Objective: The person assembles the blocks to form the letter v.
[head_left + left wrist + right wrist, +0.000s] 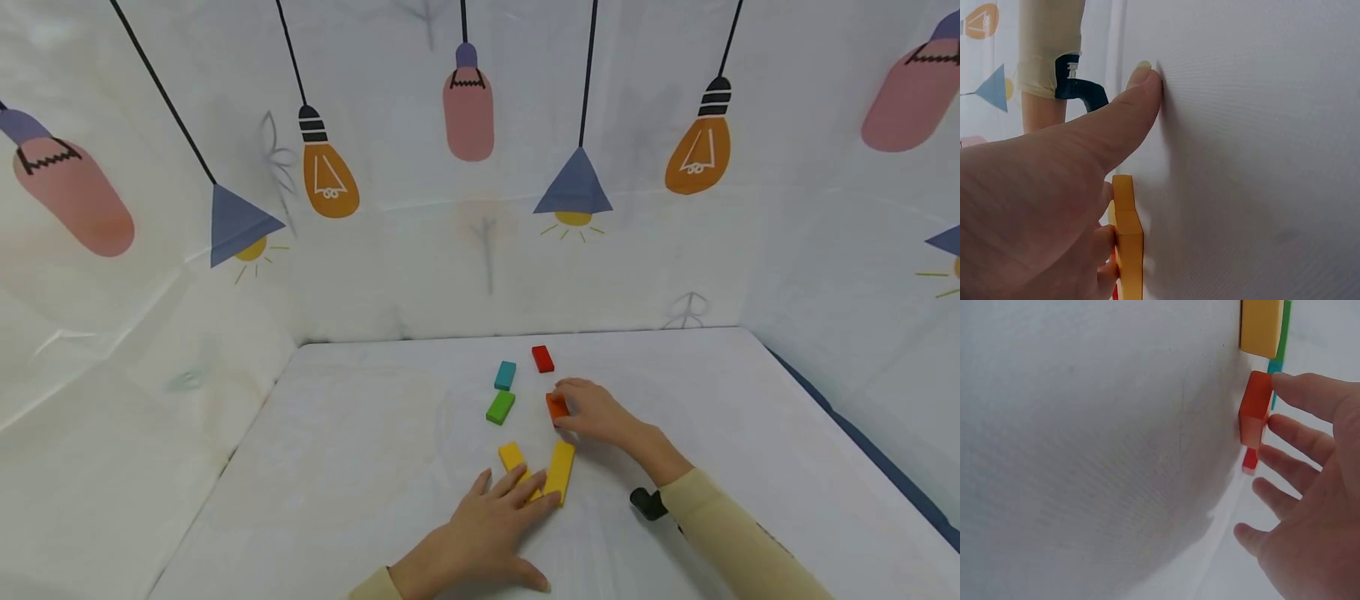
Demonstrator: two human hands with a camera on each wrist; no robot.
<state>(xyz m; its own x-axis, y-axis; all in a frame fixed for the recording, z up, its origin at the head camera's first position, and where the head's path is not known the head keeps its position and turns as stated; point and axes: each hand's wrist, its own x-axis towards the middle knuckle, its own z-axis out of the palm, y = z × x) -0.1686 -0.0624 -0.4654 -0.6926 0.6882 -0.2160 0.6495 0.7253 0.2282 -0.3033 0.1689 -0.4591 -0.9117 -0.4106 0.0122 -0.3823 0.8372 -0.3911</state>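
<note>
Your left hand (491,527) lies with its fingers spread, their tips on the near ends of two yellow blocks: the left one (512,455) and the right one (560,468), which form a V that widens away from you. Your right hand (600,412) pinches the orange block (556,408) between thumb and fingers, just beyond the right yellow one. A black mount (647,503) shows by your right sleeve (735,533). Farther left lies the green block (500,407), with the teal block (505,375) just past it; the red block (543,359) lies farthest, near the far edge. All rest on a white table (360,433), faintly shadowed under your hands. White sheeting (405,275) rises at the far, left and right sides, creased on the left and printed with hanging lamps in pink, blue and orange. A dark blue strip (855,433) runs along the table's right edge.
</note>
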